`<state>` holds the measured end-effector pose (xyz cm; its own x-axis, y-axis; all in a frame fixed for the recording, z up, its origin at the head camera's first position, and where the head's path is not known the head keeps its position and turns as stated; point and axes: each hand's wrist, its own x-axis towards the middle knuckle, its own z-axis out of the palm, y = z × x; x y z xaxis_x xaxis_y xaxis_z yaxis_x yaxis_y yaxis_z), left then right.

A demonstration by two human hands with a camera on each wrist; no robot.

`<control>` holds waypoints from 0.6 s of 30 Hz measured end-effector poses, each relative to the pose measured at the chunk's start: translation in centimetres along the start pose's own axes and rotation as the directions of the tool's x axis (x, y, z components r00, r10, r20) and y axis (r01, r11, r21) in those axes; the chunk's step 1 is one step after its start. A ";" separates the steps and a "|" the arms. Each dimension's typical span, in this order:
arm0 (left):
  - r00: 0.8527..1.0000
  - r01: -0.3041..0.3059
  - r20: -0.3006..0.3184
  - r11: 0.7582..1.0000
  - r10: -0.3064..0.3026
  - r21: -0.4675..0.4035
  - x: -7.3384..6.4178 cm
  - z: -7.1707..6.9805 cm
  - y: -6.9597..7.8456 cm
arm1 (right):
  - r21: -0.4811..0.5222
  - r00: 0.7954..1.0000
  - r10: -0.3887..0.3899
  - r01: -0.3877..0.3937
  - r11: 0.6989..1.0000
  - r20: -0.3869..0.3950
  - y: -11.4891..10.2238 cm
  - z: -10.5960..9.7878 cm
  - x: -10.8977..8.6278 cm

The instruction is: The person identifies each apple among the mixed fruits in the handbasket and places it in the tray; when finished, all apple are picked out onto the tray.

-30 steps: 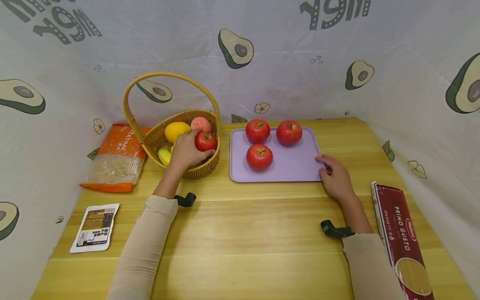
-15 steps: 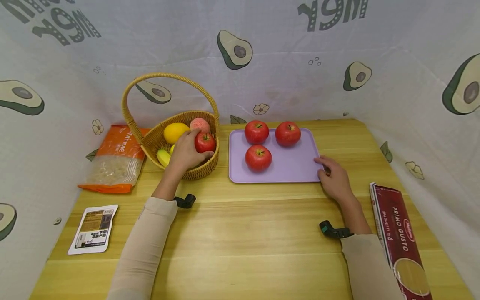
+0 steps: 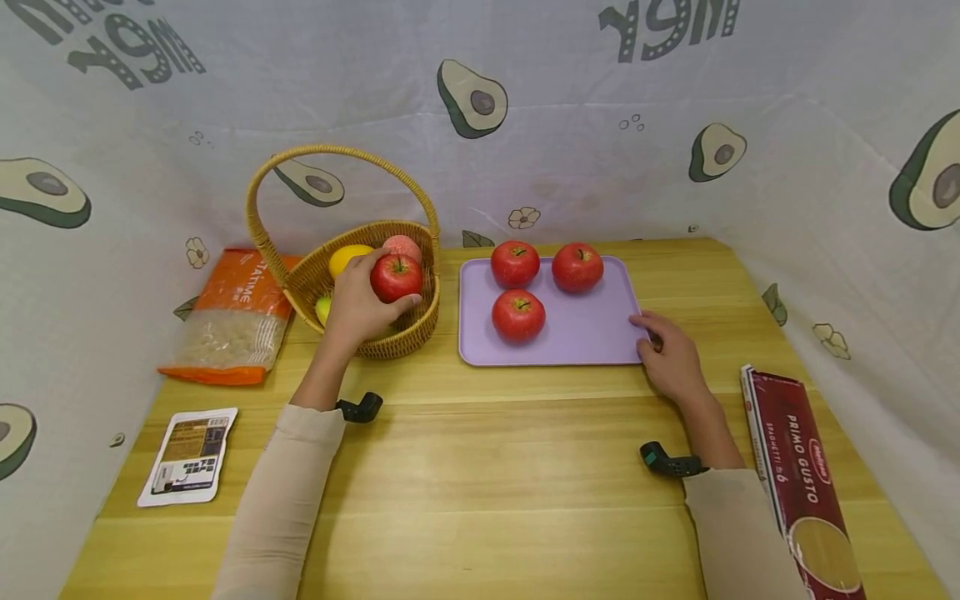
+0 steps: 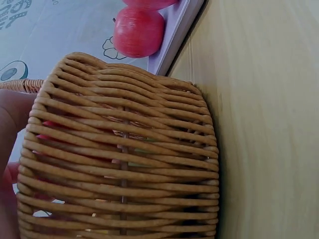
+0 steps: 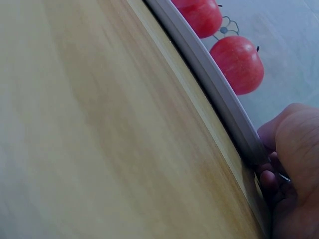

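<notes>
My left hand (image 3: 357, 300) grips a red apple (image 3: 397, 278) between thumb and fingers, at the mouth of the wicker basket (image 3: 411, 340). A yellow lemon-like fruit (image 3: 347, 257), a pink peach-like fruit (image 3: 402, 247) and a yellow-green fruit (image 3: 323, 309) lie in the basket, partly hidden by the hand. In the left wrist view the woven basket wall (image 4: 119, 164) covers most of the fruit. At the right, my right hand (image 3: 672, 354) pinches the edge of a lilac tray (image 3: 585, 333). That tray bears three red apples (image 3: 518, 316).
Left of the basket lies an orange and clear food bag (image 3: 236, 321), with a white-edged pouch (image 3: 189, 457) nearer. A dark red spaghetti pack (image 3: 802, 475) lies by the right forearm. The basket's tall handle (image 3: 341, 148) arches above the fruit. A patterned cloth (image 3: 570, 167) hangs behind the table.
The left hand has lifted the red apple slightly and drawn it left within the basket's mouth. My right hand and the tray have stayed put.
</notes>
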<state>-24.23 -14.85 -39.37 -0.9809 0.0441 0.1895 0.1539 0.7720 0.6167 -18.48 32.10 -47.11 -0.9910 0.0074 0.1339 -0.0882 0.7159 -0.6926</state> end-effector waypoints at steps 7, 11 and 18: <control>0.998 0.031 -0.056 0.998 -0.034 -0.047 -1.0 -0.1 -0.5 | 0.003 1.000 0.000 0.000 1.000 0.004 -0.1 0.0 0.1; 0.995 0.009 -0.097 0.997 -0.016 -0.078 -1.4 -0.1 -0.5 | 0.002 1.000 -0.002 0.002 1.000 0.004 -0.2 0.0 0.1; 0.982 -0.068 -0.183 0.987 0.040 -0.147 -2.2 0.1 0.6 | -0.004 1.000 0.000 0.000 1.000 0.009 -0.3 -0.1 0.0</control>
<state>-21.94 -14.41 -39.48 -0.9355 -0.0413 0.3508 0.2361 0.6656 0.7080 -18.43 31.96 -46.89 -0.9919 0.0014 0.1272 -0.0875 0.7184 -0.6901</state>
